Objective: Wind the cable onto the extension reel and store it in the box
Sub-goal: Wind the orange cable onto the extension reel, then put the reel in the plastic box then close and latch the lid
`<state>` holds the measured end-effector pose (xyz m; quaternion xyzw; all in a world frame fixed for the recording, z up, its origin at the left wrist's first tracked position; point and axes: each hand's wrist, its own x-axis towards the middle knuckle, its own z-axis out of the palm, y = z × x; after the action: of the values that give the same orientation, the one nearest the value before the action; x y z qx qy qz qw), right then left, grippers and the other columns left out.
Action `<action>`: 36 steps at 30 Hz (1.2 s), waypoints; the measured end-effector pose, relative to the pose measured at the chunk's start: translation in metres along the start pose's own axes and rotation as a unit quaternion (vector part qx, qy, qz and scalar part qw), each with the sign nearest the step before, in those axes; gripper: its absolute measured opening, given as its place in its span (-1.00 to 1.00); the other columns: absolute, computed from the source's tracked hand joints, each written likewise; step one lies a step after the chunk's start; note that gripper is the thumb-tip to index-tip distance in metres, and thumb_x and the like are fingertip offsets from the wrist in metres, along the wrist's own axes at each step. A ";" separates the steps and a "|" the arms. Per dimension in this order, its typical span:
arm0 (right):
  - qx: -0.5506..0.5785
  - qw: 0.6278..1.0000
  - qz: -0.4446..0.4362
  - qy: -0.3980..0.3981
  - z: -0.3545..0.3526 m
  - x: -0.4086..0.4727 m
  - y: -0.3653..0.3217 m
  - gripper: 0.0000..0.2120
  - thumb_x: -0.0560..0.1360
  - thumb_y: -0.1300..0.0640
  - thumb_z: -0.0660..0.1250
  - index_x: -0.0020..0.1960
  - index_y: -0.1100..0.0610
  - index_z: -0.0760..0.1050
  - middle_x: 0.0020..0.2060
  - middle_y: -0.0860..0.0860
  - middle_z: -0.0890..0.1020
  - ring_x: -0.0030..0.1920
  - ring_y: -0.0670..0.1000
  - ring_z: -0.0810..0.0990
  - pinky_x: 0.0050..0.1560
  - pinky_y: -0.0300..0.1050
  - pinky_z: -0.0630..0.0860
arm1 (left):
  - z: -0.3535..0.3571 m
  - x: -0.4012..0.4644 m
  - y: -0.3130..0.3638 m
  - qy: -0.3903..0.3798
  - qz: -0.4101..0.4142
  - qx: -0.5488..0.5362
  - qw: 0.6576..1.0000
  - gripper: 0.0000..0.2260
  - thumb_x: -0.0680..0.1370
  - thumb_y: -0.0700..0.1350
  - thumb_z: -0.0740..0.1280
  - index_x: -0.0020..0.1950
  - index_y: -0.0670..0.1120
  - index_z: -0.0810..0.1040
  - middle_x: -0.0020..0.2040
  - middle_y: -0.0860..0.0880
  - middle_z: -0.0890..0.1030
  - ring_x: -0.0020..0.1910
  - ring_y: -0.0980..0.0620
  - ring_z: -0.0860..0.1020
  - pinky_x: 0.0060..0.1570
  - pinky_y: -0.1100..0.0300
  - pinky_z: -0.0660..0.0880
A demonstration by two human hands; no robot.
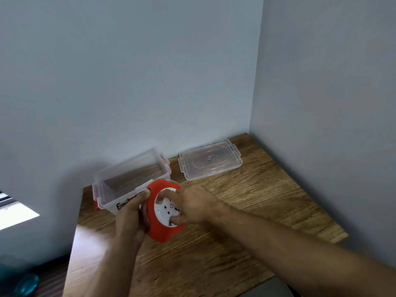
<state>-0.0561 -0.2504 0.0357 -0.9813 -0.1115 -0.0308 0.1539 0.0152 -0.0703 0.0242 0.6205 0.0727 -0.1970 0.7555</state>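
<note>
Head view: two hands' fingers [147, 195] clamp one reel [162, 232] beside one box [128, 170].

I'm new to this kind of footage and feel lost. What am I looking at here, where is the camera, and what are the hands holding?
There is no machine here: a person works with bare hands, and the single camera sits on their head, looking forward and down. The left hand grips the side of a red extension reel, held above a wooden table set in a corner of the room. The right hand rests on the reel's white socket face, fingers pressed on it. Behind the reel stands an open clear plastic box with red latches. Its clear lid lies separately on the table, to the right.
</note>
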 end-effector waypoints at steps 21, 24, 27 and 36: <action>0.330 0.858 0.351 0.178 0.006 0.068 -0.005 -0.44 0.55 -0.30 0.26 0.35 0.06 0.30 -0.12 -0.11 0.61 -0.18 -0.05 0.63 -0.33 -0.19 0.47 | -0.024 -0.027 -0.079 0.030 -0.069 0.125 0.989 -0.94 0.42 -0.24 0.59 -0.13 -0.20 0.79 -0.14 -0.25 0.77 -0.13 -0.24 0.75 -0.05 -0.07 0.66; 0.310 0.867 0.376 0.103 0.012 0.103 0.008 -0.45 0.54 -0.27 0.27 0.34 0.09 0.33 0.05 0.06 0.67 -0.05 0.13 0.67 -0.14 -0.04 0.58 | -0.027 -0.033 -0.080 0.024 -0.065 0.113 0.991 -0.80 0.30 -0.17 0.66 -0.12 -0.19 0.79 -0.13 -0.27 0.77 -0.11 -0.24 0.76 -0.06 -0.03 0.67; 0.419 0.823 0.366 0.113 0.019 0.109 0.012 -0.72 0.62 0.00 0.29 0.24 0.12 0.39 -0.25 0.10 0.68 -0.49 0.03 0.60 -0.52 -0.12 0.54 | -0.031 -0.034 -0.080 0.017 -0.055 0.105 0.993 -0.73 0.23 -0.15 0.67 -0.12 -0.20 0.80 -0.12 -0.28 0.77 -0.07 -0.26 0.75 -0.01 -0.05 0.68; 0.563 0.698 0.426 0.115 0.016 0.107 0.015 -0.93 0.62 0.20 0.30 0.02 0.21 0.51 -0.33 0.17 0.68 -0.49 0.04 0.62 -0.45 -0.11 0.57 | -0.035 -0.040 -0.080 0.015 -0.056 0.099 0.993 -0.68 0.20 -0.16 0.65 -0.11 -0.24 0.78 -0.09 -0.29 0.76 -0.02 -0.30 0.74 0.13 -0.23 0.64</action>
<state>0.0520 -0.2368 0.0268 -0.6426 0.3409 -0.0062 0.6861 -0.0479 -0.0407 -0.0420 0.6903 0.0986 -0.2358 0.6769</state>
